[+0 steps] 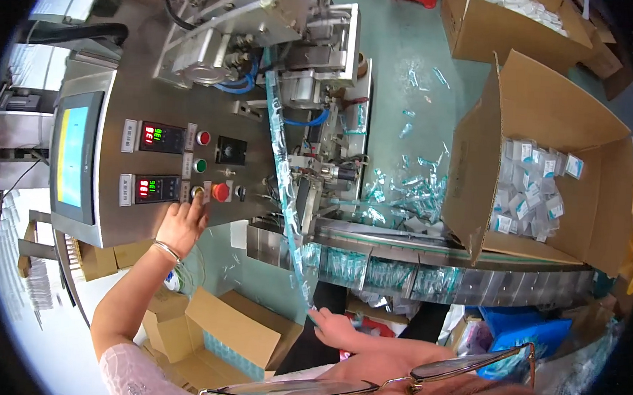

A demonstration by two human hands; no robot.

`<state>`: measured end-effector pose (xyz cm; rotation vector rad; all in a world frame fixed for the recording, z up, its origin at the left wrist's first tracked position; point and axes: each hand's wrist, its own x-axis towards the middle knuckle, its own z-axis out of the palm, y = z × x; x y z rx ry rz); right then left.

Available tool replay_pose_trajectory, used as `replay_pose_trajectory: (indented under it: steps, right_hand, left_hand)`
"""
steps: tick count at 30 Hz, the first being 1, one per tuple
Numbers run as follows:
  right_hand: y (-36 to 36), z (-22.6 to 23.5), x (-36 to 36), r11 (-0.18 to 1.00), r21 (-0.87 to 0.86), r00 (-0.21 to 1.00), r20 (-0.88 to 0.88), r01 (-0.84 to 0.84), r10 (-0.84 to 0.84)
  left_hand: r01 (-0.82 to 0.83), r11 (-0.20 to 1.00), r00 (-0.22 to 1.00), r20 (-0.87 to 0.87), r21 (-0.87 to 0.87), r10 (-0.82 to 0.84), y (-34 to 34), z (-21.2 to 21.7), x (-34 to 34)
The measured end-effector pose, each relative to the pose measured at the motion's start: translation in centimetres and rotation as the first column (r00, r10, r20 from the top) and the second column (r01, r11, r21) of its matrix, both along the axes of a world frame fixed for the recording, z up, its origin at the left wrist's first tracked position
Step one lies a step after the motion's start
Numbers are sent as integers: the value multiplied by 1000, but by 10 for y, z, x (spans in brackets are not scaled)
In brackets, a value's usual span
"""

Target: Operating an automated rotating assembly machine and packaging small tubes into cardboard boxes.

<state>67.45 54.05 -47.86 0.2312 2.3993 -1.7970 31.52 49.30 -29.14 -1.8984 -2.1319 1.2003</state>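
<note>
My left hand [184,219] reaches up to the steel control panel [133,73]. One fingertip rests on a small round button [198,191], beside a red mushroom-shaped button [220,192]. Below the green button, the other fingers are partly bent and hold nothing. A long, narrow strip of clear and teal printed film [281,160] runs down from the machine head [268,23] across the panel's right side. Its lower end lies at my right hand [335,329], whose fingers are closed on it.
A conveyor [498,282] carrying teal packets [391,274] in compartments curves right. Above it stands an open carton [558,103] of small clear packs. Film scraps [410,195] litter the green floor. Another open carton [238,326] sits between my arms; a touchscreen [75,156] is left.
</note>
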Motion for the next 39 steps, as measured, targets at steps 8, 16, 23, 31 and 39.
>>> replay_pose_trajectory:
  steps: [8, 16, 23, 31, 39]
  right_hand:
    - [-37, -41, 32, 959, 3, 946, 165, -284, 280]
    - [-4, -70, 33, 974, 207, 984, 166, -97, 63]
    - [41, -74, 86, 816, 71, 731, 406, 574, -549]
    - [86, -3, 292, 121, 470, 38, 182, 874, -983]
    - [91, 27, 533, -316, 887, -435, -150, 337, -888]
  left_hand:
    - [-103, 987, 994, 47, 120, 98, 0, -2, 2]
    - [-54, 983, 976, 219, 175, 15, 5, 20, 21]
    - [-522, 804, 597, 795, 284, 107, 84, 13, 72]
    - [-47, 932, -164, 917, 360, -362, 73, -115, 137]
    - [138, 990, 581, 807, 31, -107, 91, -158, 194]
